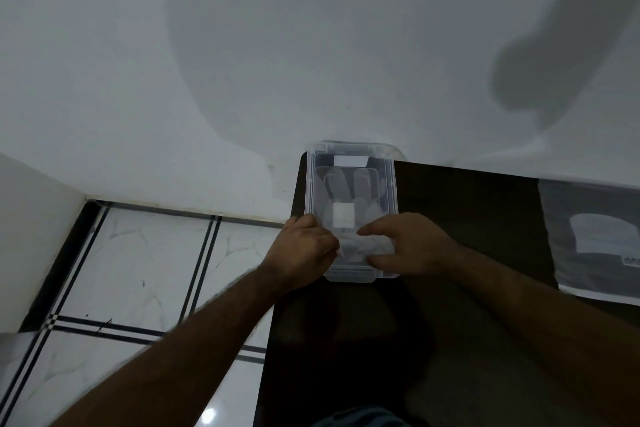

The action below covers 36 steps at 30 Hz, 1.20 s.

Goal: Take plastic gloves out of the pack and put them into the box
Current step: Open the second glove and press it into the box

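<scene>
Two bare forearms reach forward over a dark table (pixel 467 340), whose left edge borders a white tiled floor (pixel 145 253). The left hand (pixel 304 250) rests at the near-left rim of a clear plastic box (pixel 389 191), its fingers curled together on the rim. The right hand (pixel 412 243) is over the box's near end, fingers pinched on crumpled clear plastic gloves (pixel 360 243) lying inside. Farther in, a white label sits on the box floor. The box's far end reaches the white wall (pixel 277 46). At the table's right edge lies a grey printed pack (pixel 595 239), well apart from the box.
</scene>
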### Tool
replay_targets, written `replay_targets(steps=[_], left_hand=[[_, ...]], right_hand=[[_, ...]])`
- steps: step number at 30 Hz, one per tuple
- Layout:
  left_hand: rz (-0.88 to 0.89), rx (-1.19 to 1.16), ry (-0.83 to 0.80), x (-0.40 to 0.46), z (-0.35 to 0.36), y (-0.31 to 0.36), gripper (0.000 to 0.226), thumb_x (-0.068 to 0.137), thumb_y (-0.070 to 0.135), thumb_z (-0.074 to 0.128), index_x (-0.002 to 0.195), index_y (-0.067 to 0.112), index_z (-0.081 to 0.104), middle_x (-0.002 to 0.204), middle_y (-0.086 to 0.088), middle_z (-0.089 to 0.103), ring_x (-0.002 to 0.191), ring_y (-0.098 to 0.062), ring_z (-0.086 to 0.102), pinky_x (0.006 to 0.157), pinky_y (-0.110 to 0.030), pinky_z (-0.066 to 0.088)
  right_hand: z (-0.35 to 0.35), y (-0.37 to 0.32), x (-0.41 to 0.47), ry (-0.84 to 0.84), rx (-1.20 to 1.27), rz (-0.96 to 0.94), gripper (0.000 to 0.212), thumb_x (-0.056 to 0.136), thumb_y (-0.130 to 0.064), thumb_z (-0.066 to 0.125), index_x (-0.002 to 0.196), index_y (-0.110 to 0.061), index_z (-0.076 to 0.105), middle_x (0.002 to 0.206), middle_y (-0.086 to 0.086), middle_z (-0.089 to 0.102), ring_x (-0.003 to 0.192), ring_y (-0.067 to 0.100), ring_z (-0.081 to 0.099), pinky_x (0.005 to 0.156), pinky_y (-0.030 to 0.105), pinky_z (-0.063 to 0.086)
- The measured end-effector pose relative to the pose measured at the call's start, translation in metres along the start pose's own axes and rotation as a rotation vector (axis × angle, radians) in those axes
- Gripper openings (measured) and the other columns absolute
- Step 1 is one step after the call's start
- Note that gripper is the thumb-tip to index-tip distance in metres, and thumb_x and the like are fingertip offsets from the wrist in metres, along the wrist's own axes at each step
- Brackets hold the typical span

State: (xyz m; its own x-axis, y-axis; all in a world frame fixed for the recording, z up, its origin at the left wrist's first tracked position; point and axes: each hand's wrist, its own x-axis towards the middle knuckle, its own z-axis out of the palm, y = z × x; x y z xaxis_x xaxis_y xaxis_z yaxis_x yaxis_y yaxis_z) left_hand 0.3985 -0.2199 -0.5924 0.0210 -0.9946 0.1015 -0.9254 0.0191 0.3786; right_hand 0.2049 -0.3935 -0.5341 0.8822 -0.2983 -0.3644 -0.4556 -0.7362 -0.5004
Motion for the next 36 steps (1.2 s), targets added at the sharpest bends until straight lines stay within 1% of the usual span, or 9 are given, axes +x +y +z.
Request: replay_targets(steps=[3, 6, 9, 11, 14, 21, 25, 30, 36], left_hand=[[0.022, 0.028, -0.028, 0.0, 0.002, -0.002, 0.013, 0.09, 0.034, 0.08, 0.097, 0.023, 0.08, 0.098, 0.007, 0.081, 0.089, -0.02, 0.06, 0.075, -0.032, 0.034], [0.023, 0.033, -0.03, 0.0, 0.004, -0.003, 0.011, 0.092, 0.033, 0.077, 0.097, 0.024, 0.08, 0.097, 0.008, 0.08, 0.088, -0.019, 0.058, 0.074, -0.033, 0.035], [-0.003, 0.05, -0.016, 0.0, 0.005, -0.002, 0.018, 0.095, 0.036, 0.065, 0.094, 0.025, 0.079, 0.093, 0.01, 0.078, 0.087, -0.018, 0.053, 0.073, -0.035, 0.036], [-0.029, 0.036, 0.004, 0.001, 0.005, -0.002, 0.018, 0.094, 0.036, 0.064, 0.093, 0.025, 0.078, 0.091, 0.01, 0.078, 0.087, -0.018, 0.052, 0.073, -0.035, 0.035], [-0.054, 0.013, 0.023, 0.005, 0.005, -0.001, 0.015, 0.093, 0.034, 0.066, 0.091, 0.024, 0.078, 0.089, 0.011, 0.077, 0.087, -0.018, 0.052, 0.074, -0.035, 0.036], [-0.067, 0.003, 0.017, 0.009, 0.012, 0.002, 0.025, 0.096, 0.037, 0.056, 0.091, 0.024, 0.077, 0.09, 0.01, 0.077, 0.089, -0.02, 0.053, 0.076, -0.042, 0.046], [-0.05, 0.0, 0.033, 0.01, 0.014, 0.002, 0.021, 0.096, 0.035, 0.061, 0.092, 0.023, 0.077, 0.092, 0.009, 0.078, 0.089, -0.02, 0.054, 0.076, -0.042, 0.047], [-0.038, 0.009, 0.071, 0.013, 0.01, -0.001, 0.016, 0.095, 0.033, 0.068, 0.097, 0.023, 0.079, 0.096, 0.008, 0.08, 0.088, -0.021, 0.057, 0.075, -0.036, 0.042], [-0.066, 0.111, -0.007, 0.026, 0.005, -0.007, 0.024, 0.094, 0.036, 0.058, 0.091, 0.023, 0.077, 0.09, 0.009, 0.078, 0.091, -0.023, 0.056, 0.079, -0.039, 0.038]], right_hand=[[-0.007, -0.001, 0.02, 0.175, 0.019, -0.055, 0.036, 0.101, -0.046, 0.058, 0.121, -0.021, 0.075, 0.114, -0.005, 0.077, 0.097, 0.006, 0.069, 0.088, 0.028, 0.055], [-0.005, 0.003, 0.056, 0.189, -0.18, 0.005, 0.03, 0.102, -0.036, 0.057, 0.119, -0.019, 0.075, 0.11, 0.0, 0.077, 0.096, 0.016, 0.068, 0.083, 0.033, 0.054], [-0.003, 0.003, 0.088, 0.171, -0.382, 0.114, 0.022, 0.1, -0.025, 0.057, 0.114, -0.021, 0.074, 0.108, 0.002, 0.073, 0.096, 0.021, 0.068, 0.081, 0.036, 0.057], [-0.002, 0.002, 0.105, 0.172, -0.518, 0.18, 0.021, 0.1, -0.018, 0.057, 0.11, -0.018, 0.075, 0.108, 0.004, 0.072, 0.098, 0.024, 0.07, 0.084, 0.038, 0.06], [0.003, 0.004, 0.123, 0.151, -0.681, 0.262, 0.018, 0.098, -0.016, 0.058, 0.104, -0.017, 0.075, 0.109, 0.004, 0.075, 0.107, 0.025, 0.07, 0.093, 0.038, 0.051], [0.019, 0.017, 0.132, 0.158, -0.666, 0.33, 0.018, 0.1, -0.024, 0.056, 0.097, -0.02, 0.074, 0.104, 0.001, 0.074, 0.105, 0.022, 0.067, 0.104, 0.041, 0.04], [0.018, 0.019, 0.133, 0.142, -0.665, 0.321, 0.015, 0.099, -0.026, 0.058, 0.097, -0.022, 0.072, 0.102, 0.0, 0.073, 0.102, 0.021, 0.067, 0.101, 0.041, 0.04], [0.002, 0.021, 0.139, 0.182, -0.662, 0.306, 0.011, 0.097, -0.031, 0.064, 0.092, -0.027, 0.073, 0.096, -0.005, 0.071, 0.095, 0.019, 0.066, 0.099, 0.04, 0.04], [-0.017, 0.023, 0.16, 0.255, -0.668, 0.288, 0.01, 0.092, -0.024, 0.068, 0.094, -0.027, 0.077, 0.093, -0.003, 0.07, 0.095, 0.022, 0.063, 0.097, 0.041, 0.041]])
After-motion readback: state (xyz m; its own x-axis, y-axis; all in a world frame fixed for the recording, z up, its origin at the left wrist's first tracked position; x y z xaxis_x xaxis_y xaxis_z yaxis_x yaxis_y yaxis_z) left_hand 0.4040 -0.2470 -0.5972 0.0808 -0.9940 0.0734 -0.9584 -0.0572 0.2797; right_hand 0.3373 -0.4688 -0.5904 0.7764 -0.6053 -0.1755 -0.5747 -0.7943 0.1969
